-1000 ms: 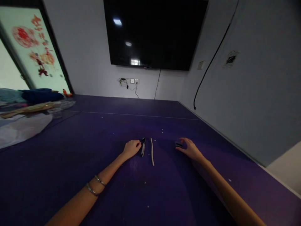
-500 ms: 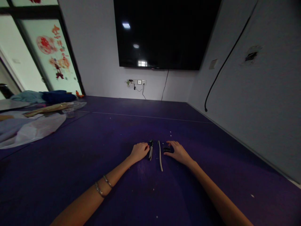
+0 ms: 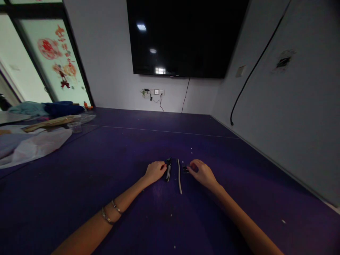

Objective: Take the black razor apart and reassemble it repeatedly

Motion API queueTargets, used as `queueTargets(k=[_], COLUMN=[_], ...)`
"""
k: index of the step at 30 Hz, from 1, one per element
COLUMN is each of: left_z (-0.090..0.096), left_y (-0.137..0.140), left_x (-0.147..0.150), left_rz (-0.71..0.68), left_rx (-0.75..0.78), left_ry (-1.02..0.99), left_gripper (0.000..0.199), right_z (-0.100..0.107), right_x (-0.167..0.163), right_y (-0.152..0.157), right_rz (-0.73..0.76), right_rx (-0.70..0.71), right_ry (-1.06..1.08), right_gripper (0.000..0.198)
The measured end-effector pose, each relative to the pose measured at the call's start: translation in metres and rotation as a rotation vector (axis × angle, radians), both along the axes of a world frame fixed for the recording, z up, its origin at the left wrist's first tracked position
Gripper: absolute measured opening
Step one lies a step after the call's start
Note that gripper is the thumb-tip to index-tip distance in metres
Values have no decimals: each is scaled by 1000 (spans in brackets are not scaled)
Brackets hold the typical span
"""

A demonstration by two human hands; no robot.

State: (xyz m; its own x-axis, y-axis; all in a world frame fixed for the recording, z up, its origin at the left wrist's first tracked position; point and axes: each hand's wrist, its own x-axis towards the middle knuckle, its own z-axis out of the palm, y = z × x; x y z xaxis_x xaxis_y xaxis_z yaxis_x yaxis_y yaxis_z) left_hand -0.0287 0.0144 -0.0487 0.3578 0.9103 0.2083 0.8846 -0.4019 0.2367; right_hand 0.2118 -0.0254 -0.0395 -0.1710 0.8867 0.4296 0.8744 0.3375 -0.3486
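Observation:
My left hand is closed at the left side of a narrow black-and-silver hand tool, which looks like pliers or a stapler; its exact kind is unclear. Just right of it, a short piece of pale grey cable lies lengthwise on the purple surface, touched by neither hand. Beyond the cable, my right hand has its fingers curved and apart, with a gap between thumb and forefinger. A small dark, partly see-through item sits at the thumb tip, partly covered by the hand.
The wide purple surface carries small white scraps. At left lie plastic sheeting, a flat tan piece and folded blue cloth. A television hangs above wall sockets. A black cable dangles on the right wall.
My right hand has drawn back slightly from the small dark item, its fingertips no longer spanning it. My left hand stays at the tool. The view has shifted slightly.

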Motion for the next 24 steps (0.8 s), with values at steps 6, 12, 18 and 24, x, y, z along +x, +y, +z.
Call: queueTargets(k=[6, 12, 18, 24], left_z=[7, 8, 5, 4], left_y=[-11, -22, -23, -24], left_x=[5, 12, 15, 16], left_rz=[54, 83, 82, 79], left_rx=[-25, -91, -89, -87], left_ry=[-14, 56, 95, 86], left_gripper=[38, 39, 37, 36], right_z=[12, 14, 10, 8], right_x=[-39, -64, -67, -69], right_y=[-21, -30, -33, -33], right_rz=[-100, -127, -157, -127], right_rx=[-315, -365, -391, -399], right_ry=[-86, -122, -166, -167], right_gripper=[34, 34, 30, 28])
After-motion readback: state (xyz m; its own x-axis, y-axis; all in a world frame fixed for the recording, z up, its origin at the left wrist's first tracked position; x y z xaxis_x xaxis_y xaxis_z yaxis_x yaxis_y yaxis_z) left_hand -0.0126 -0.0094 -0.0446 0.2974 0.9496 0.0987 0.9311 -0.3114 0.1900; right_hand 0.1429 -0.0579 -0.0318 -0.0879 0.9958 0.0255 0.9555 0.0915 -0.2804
